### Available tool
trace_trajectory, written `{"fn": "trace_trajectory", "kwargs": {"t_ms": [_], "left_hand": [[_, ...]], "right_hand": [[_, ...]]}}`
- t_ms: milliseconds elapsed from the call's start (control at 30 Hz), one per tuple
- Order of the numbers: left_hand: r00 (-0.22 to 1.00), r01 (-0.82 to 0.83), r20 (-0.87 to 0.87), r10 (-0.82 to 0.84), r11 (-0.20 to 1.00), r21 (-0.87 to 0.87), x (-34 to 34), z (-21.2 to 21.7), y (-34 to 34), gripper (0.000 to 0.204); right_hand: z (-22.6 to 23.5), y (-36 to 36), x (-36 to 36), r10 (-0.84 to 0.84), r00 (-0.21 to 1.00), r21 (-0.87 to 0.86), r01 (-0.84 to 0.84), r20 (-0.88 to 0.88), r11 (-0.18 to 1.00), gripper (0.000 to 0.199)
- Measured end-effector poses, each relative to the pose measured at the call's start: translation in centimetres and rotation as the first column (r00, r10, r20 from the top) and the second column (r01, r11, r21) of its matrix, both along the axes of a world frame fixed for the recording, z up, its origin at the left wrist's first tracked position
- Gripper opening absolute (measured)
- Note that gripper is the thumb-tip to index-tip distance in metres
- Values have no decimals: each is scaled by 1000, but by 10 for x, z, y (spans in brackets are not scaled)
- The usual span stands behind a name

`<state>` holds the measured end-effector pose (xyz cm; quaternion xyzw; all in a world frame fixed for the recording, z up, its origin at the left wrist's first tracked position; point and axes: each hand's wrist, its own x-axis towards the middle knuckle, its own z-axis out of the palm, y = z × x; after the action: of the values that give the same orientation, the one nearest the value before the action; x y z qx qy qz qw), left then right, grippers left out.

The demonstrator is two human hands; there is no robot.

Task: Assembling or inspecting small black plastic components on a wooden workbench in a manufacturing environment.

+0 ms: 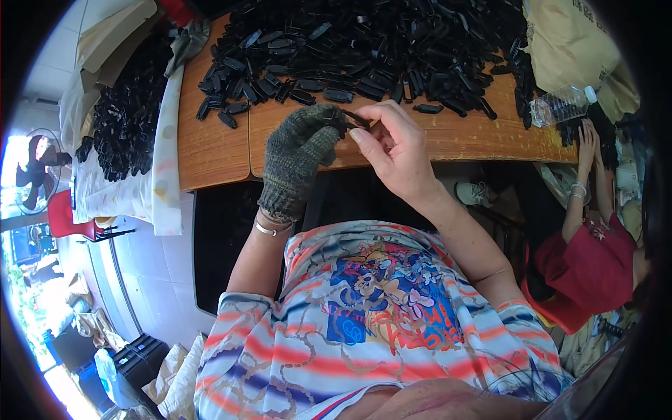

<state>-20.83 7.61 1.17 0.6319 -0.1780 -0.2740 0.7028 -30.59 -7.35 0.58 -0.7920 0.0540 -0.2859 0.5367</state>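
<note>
My left hand (297, 148), in a dark green knitted glove, is closed on one end of a small, slim black part (357, 120). My bare right hand (400, 148) pinches the same part from the other side with thumb and fingers. Both hands meet just above the near edge of the wooden table (462, 136). Fingers cover much of the part, so its full shape is hidden. Right behind my hands spreads a big heap of similar black, elongated pieces (336, 94), several lying loose along its front.
At left, more black pieces (126, 119) lie in an open carton lined with plastic sheeting (164, 168). A clear plastic bottle (560, 106) lies at the table's right end, near a brown paper sack (567, 42). Another person in a red top (595, 266) works at right. A fan (40, 171) stands far left.
</note>
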Motion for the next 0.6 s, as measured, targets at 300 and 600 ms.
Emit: {"fn": "trace_trajectory", "kwargs": {"t_ms": [300,600], "left_hand": [[997,-3,79,1,1000,20,-2,-8,5,29],[968,-78,245,64,996,48,-28,-18,-4,30]], "right_hand": [[-4,7,3,23,1000,-63,-23,-6,998,22],[-32,20,2,-83,993,-232,99,80,968,33]]}}
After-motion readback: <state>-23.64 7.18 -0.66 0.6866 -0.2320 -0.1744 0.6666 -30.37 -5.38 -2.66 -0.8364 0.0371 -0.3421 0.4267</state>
